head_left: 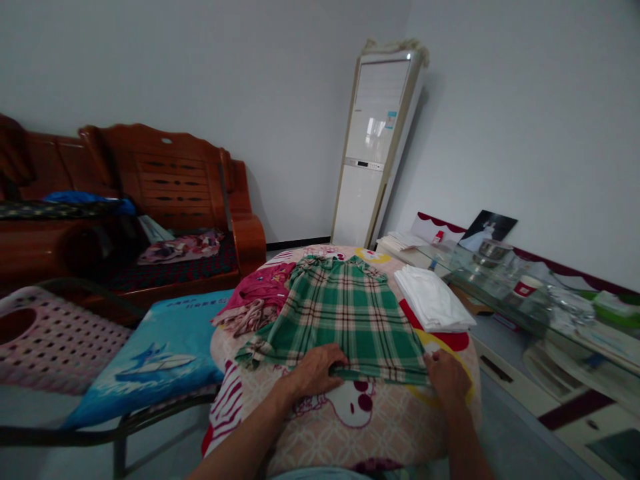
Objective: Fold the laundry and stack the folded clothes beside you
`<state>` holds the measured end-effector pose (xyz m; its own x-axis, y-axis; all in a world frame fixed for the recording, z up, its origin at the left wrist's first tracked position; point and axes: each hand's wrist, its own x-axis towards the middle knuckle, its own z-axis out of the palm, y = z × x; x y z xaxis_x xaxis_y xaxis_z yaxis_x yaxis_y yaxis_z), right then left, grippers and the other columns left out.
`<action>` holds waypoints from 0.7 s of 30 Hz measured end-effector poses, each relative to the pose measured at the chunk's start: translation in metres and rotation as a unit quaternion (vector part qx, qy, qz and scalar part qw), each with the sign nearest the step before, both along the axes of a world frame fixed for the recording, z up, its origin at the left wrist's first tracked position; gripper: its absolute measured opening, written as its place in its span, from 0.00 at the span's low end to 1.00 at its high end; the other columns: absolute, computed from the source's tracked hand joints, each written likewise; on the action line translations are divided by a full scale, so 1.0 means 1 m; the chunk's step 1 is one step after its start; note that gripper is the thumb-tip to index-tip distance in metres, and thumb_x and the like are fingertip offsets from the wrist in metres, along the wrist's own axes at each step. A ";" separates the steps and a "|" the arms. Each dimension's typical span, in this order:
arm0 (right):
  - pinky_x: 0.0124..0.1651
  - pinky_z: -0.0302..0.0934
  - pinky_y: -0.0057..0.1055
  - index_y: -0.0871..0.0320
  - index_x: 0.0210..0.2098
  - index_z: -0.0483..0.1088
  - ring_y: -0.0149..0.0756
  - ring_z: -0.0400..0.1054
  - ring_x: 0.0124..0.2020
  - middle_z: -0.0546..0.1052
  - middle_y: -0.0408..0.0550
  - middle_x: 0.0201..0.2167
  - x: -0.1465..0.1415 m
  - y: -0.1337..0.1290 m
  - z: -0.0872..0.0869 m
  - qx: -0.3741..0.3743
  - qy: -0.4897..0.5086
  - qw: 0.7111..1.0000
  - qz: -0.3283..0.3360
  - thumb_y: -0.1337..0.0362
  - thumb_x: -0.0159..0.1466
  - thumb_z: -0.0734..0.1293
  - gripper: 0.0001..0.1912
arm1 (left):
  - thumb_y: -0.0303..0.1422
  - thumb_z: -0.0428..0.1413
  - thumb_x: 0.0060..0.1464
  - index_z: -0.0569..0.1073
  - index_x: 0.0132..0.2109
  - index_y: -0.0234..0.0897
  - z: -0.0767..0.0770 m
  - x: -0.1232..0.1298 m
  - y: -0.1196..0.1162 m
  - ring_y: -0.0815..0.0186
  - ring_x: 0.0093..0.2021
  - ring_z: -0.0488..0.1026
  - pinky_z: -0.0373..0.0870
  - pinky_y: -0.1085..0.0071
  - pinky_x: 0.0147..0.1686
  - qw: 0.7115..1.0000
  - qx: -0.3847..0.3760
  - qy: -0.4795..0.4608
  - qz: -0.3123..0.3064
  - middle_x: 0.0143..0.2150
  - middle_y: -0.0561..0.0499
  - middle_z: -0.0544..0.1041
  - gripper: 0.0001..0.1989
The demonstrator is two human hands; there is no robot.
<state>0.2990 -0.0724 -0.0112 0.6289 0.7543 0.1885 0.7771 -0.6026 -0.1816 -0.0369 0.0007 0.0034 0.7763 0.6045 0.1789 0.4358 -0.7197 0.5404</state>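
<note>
A green plaid shirt (345, 310) with cream and dark stripes lies spread over a round table with a patterned cover (395, 427). My left hand (319, 370) is at its near edge, fingers curled on the hem. At the near right corner, my right hand (449, 380) pinches the cloth between thumb and fingers. Left of the shirt, a crumpled magenta garment (257, 293) lies partly under it. Folded white cloth (433, 298) rests at the table's right side.
A chair at the left carries a blue cushion (167, 357). Behind it stands a wooden sofa (170, 180) with clothes on it. A tall white air conditioner (367, 153) fills the corner. On the right, a glass-topped cabinet (500, 293) holds a paper cup (525, 288) and a metal bowl (494, 251).
</note>
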 end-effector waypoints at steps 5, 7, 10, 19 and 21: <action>0.31 0.55 0.31 0.55 0.30 0.76 0.40 0.72 0.33 0.78 0.51 0.31 0.007 0.002 0.003 0.002 0.012 0.998 0.055 0.65 0.58 0.62 0.10 | 0.27 0.53 0.54 0.75 0.38 0.38 -0.001 0.000 -0.002 0.65 0.41 0.71 0.64 0.73 0.42 1.000 -0.003 -0.012 0.003 0.38 0.51 0.74 0.07; 0.30 0.55 0.30 0.55 0.30 0.76 0.39 0.71 0.32 0.78 0.51 0.30 0.008 0.001 0.007 0.025 -0.002 0.998 0.053 0.66 0.58 0.62 0.10 | 0.27 0.53 0.56 0.74 0.38 0.37 0.002 0.002 -0.002 0.65 0.41 0.72 0.64 0.73 0.41 1.000 -0.019 -0.025 0.000 0.37 0.50 0.74 0.06; 0.29 0.53 0.31 0.55 0.34 0.75 0.40 0.71 0.31 0.78 0.51 0.31 0.011 -0.003 0.013 0.056 -0.037 0.997 0.024 0.63 0.60 0.62 0.10 | 0.28 0.53 0.55 0.75 0.37 0.37 0.008 0.009 -0.004 0.66 0.40 0.72 0.65 0.74 0.41 0.998 -0.046 -0.045 -0.004 0.37 0.50 0.75 0.06; 0.28 0.52 0.32 0.56 0.36 0.73 0.43 0.71 0.32 0.77 0.53 0.33 0.017 -0.001 0.017 0.059 -0.086 0.992 -0.069 0.63 0.65 0.59 0.11 | 0.24 0.56 0.49 0.78 0.37 0.39 0.002 0.038 -0.029 0.68 0.35 0.74 0.66 0.77 0.34 0.984 -0.137 -0.021 -0.108 0.35 0.53 0.78 0.09; 0.28 0.53 0.33 0.57 0.35 0.72 0.44 0.71 0.32 0.77 0.55 0.32 0.018 0.001 0.011 0.038 -0.084 0.993 -0.071 0.64 0.65 0.57 0.12 | 0.27 0.55 0.51 0.78 0.38 0.38 0.005 0.034 -0.023 0.69 0.34 0.75 0.66 0.78 0.32 0.981 -0.147 -0.038 -0.124 0.35 0.53 0.79 0.09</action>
